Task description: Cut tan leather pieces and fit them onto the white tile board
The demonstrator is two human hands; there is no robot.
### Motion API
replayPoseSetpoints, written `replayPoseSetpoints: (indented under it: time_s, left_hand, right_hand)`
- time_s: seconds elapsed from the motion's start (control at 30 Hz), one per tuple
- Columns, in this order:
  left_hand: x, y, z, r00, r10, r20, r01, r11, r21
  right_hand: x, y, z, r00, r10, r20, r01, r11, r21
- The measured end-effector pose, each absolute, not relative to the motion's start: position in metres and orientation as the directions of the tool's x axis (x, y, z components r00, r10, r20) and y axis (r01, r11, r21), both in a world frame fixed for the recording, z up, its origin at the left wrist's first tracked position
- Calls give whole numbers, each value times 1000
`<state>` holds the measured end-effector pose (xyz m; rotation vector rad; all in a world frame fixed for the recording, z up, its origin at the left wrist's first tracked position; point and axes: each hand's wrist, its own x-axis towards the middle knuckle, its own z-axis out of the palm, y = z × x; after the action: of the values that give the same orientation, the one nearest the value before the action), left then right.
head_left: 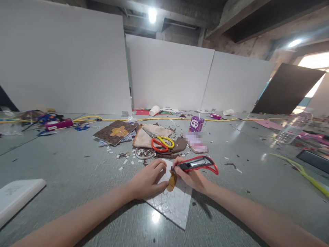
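My right hand is closed around a red and black utility knife, its front end pointing down to the left. Below that end lies a small yellow-brown cut piece on a white board with a patterned surface. My left hand rests on the board's left side, fingers bent and apart, thumb tip at the edge of the brown piece. Whether the left fingers pinch the piece is not plain. The knife's tip is hidden by my right fingers.
Scissors with red and yellow handles lie on beige cloth beyond my hands. Left of them is a dark brown patterned sheet with a yellow-brown flower shape. A purple drink carton, a plastic bottle and scattered scraps surround the work.
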<state>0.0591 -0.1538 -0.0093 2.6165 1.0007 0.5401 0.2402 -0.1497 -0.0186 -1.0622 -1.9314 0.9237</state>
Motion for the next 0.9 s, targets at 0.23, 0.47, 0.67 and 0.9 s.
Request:
replayPoseSetpoints:
  time_s: [0.23, 0.47, 0.67, 0.9]
  left_hand:
    - [60, -155, -9, 694, 670, 263, 558, -732, 392]
    - [61, -154, -8, 687, 684, 245, 573, -717, 397]
    - [60, -154, -9, 689, 680, 251, 570, -722, 392]
    - [61, -154, -8, 692, 678, 247, 570, -724, 389]
  right_hand:
    - [234, -157, -14, -487, 805, 339, 471, 569, -673]
    - [234, -151, -19, -313, 902, 298, 403, 410, -818]
    - [233, -152, -19, -338, 886, 318, 464, 451, -762]
    - [229, -156, -15, -326, 887, 328, 474, 454, -755]
